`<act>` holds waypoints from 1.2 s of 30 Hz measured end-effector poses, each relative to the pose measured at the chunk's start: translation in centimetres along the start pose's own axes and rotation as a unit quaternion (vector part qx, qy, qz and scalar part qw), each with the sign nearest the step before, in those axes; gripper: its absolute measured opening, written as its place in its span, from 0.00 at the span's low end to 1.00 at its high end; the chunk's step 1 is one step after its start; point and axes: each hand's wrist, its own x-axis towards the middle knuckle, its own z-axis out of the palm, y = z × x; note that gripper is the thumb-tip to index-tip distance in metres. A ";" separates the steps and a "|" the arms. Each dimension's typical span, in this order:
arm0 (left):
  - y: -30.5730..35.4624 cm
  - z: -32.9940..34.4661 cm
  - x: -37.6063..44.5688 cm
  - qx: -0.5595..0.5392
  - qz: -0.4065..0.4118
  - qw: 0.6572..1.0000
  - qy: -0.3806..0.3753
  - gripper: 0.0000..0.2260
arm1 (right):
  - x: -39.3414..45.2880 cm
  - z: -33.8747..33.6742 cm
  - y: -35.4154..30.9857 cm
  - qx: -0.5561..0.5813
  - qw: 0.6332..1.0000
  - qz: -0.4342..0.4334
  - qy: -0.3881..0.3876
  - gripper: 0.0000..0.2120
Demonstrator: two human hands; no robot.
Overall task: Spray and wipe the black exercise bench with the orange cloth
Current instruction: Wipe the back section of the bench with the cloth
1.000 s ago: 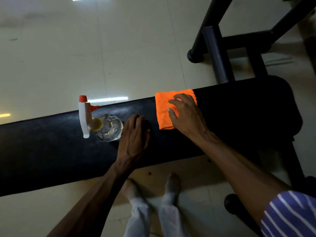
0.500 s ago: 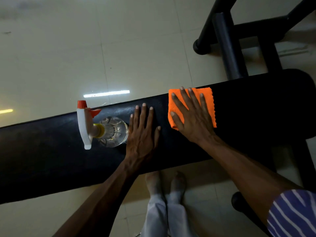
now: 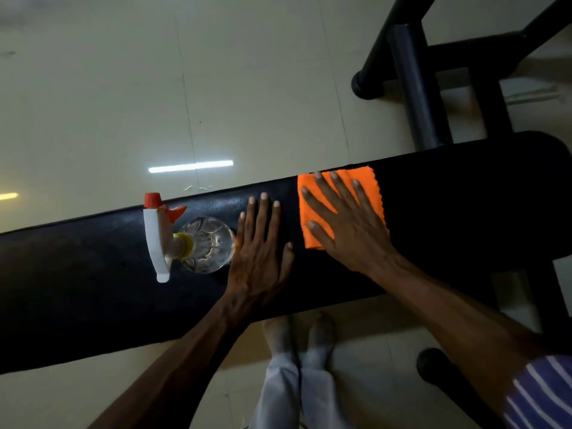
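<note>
A long black padded exercise bench (image 3: 464, 212) runs across the view from lower left to upper right. On it lies a folded orange cloth (image 3: 370, 187), and my right hand (image 3: 346, 224) presses flat on the cloth with fingers spread. My left hand (image 3: 260, 255) rests flat on the bench pad just left of the cloth, fingers straight. A clear spray bottle (image 3: 207, 243) with a white and red trigger head stands on the bench directly left of my left hand, touching or almost touching it.
The bench's black metal frame (image 3: 414, 97) and uprights rise at the upper right. Pale tiled floor (image 3: 154, 88) lies beyond the bench. My feet and light trousers (image 3: 297, 366) stand below the bench's near edge, and a black frame foot (image 3: 433, 366) sits at lower right.
My right hand flattened and slid the cloth a little to the right along the bench. My left hand uncurled and now lies flat beside the bottle. The bottle stayed put.
</note>
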 end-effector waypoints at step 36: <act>5.0 1.6 5.6 0.022 0.039 0.999 0.004 0.33 | -0.2 0.2 4.8 0.030 0.981 0.183 0.052 0.29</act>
